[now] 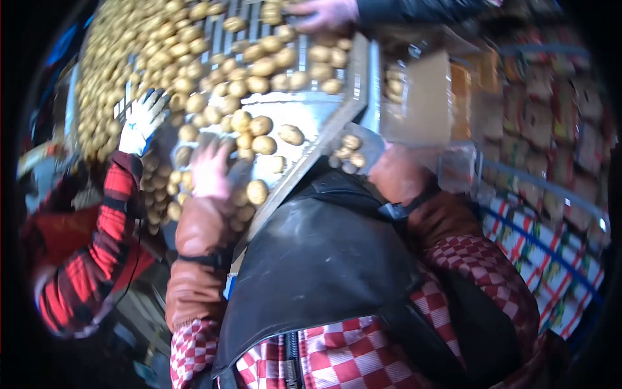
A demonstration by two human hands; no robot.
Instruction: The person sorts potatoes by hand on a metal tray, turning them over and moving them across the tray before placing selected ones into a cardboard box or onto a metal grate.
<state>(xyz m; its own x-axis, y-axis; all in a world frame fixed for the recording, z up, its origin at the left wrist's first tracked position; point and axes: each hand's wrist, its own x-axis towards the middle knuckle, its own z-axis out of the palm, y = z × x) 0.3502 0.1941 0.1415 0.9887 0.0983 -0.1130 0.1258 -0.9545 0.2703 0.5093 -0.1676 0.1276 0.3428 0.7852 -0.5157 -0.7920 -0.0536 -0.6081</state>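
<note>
Many yellow potatoes (258,84) lie on a sloping metal table (304,117) in front of me. My left hand (210,170) is over the potatoes at the table's near left side, smeared by motion. Its fingers reach forward, apart, and no potato shows in them. On the right, my right hand (389,162) is beside a small grey container (366,139) with several potatoes (350,155) in it, just outside the table's edge. It may touch that container's rim; its fingers are too blurred to tell. Brown sleeve guards cover both my forearms.
A co-worker's white-gloved hand (142,120) reaches onto the potatoes at left. Another person's hand (324,13) is at the table's top. A raised rim (353,84) edges the table. Right of it stand a cardboard box (424,97) and stacked packed bags (551,129).
</note>
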